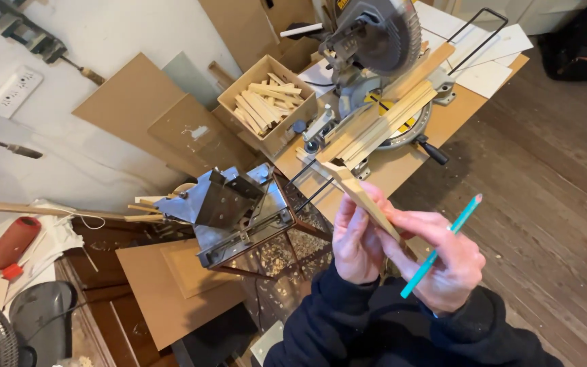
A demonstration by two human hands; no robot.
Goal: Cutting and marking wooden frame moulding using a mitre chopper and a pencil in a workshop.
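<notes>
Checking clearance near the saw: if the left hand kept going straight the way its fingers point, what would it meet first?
The left hand points up along the wooden strip it holds. Straight on, it would probably first meet the bundle of wood strips on the miter saw; depth is unclear.

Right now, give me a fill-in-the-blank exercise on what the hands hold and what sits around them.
1. Both hands grip a thin strip made of ____.
2. The right hand also holds a ____ pencil.
3. The cardboard box is filled with short wooden ____.
4. Long strips lie across the base of the ____ saw.

Missing words: wood; teal; sticks; mitre
</notes>
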